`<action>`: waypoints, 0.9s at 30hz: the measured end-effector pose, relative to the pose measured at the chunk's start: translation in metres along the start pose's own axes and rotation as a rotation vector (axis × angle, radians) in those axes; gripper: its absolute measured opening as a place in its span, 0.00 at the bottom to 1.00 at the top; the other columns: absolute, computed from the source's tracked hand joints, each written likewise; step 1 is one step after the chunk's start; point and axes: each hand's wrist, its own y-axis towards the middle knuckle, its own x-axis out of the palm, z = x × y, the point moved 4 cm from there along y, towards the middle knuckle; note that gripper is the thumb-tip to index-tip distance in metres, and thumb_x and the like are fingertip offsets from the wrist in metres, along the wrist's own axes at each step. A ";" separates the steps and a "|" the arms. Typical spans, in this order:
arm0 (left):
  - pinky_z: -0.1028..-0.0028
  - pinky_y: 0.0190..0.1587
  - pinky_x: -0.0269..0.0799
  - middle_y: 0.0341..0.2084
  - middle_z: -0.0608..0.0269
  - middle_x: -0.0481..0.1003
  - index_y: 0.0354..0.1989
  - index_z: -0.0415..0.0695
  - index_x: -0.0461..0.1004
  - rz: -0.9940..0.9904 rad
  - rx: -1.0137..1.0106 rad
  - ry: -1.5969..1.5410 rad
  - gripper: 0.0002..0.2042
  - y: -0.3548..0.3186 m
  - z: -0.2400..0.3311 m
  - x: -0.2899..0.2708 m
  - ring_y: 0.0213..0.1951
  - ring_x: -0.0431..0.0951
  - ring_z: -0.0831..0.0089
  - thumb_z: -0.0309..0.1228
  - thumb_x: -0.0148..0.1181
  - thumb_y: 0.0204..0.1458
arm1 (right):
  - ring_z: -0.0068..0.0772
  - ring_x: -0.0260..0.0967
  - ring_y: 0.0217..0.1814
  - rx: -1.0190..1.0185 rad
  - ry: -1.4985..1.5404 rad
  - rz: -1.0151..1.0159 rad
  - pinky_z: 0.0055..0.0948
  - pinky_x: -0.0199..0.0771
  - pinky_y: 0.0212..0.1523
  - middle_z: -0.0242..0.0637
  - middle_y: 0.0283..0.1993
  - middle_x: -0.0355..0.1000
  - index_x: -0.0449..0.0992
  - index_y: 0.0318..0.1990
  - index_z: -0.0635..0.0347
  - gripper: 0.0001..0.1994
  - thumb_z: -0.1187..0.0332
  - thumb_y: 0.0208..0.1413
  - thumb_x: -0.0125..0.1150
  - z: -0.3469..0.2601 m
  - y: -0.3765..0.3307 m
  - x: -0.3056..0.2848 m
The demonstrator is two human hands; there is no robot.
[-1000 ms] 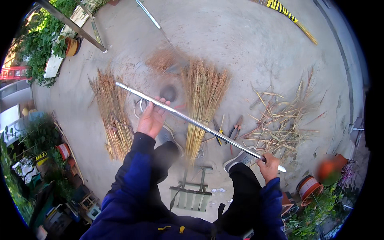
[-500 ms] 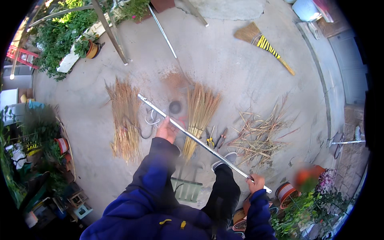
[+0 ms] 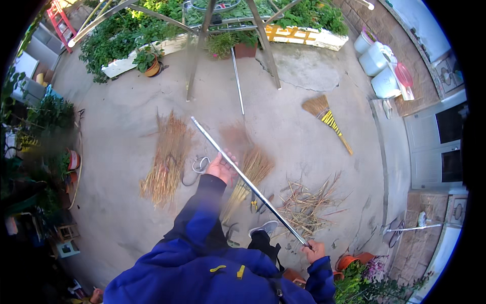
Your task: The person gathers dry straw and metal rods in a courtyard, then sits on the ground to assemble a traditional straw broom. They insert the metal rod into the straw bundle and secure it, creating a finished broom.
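The right hand (image 3: 315, 250) was clamped around the near end of a long metal rod (image 3: 248, 181). Farther up the rod, the left hand (image 3: 221, 167) cupped it from beneath, fingers loosely curled. Beyond the left hand, the rod's far end hung over the concrete. A straw bundle (image 3: 248, 175) lay under the rod, another bundle (image 3: 167, 157) to its left, loose stalks (image 3: 309, 205) to its right. With that loose cradle, the long far end could likely dip or swing and scatter the straw.
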 end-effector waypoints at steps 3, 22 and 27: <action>0.60 0.44 0.70 0.33 0.62 0.71 0.41 0.44 0.68 -0.078 0.042 -0.038 0.12 -0.013 0.015 0.011 0.39 0.71 0.64 0.38 0.45 0.57 | 0.21 0.57 0.17 0.016 -0.024 -0.051 0.25 0.59 0.20 0.34 0.13 0.61 0.71 0.19 0.66 0.08 0.69 0.35 0.58 -0.017 0.006 0.004; 0.63 0.50 0.62 0.35 0.59 0.71 0.41 0.42 0.70 -0.690 -0.047 0.244 0.15 -0.143 -0.097 0.157 0.43 0.70 0.63 0.40 0.53 0.53 | 0.48 0.70 0.43 0.302 -0.567 -0.015 0.39 0.69 0.46 0.49 0.37 0.73 0.77 0.37 0.57 0.14 0.65 0.40 0.56 0.122 0.077 0.036; 0.64 0.52 0.58 0.34 0.59 0.69 0.37 0.39 0.69 -0.780 -0.092 0.486 0.11 -0.188 -0.135 0.201 0.44 0.68 0.65 0.33 0.46 0.52 | 0.49 0.70 0.43 0.384 -0.473 0.006 0.40 0.68 0.47 0.52 0.38 0.72 0.76 0.40 0.57 0.17 0.62 0.41 0.57 0.099 0.097 0.032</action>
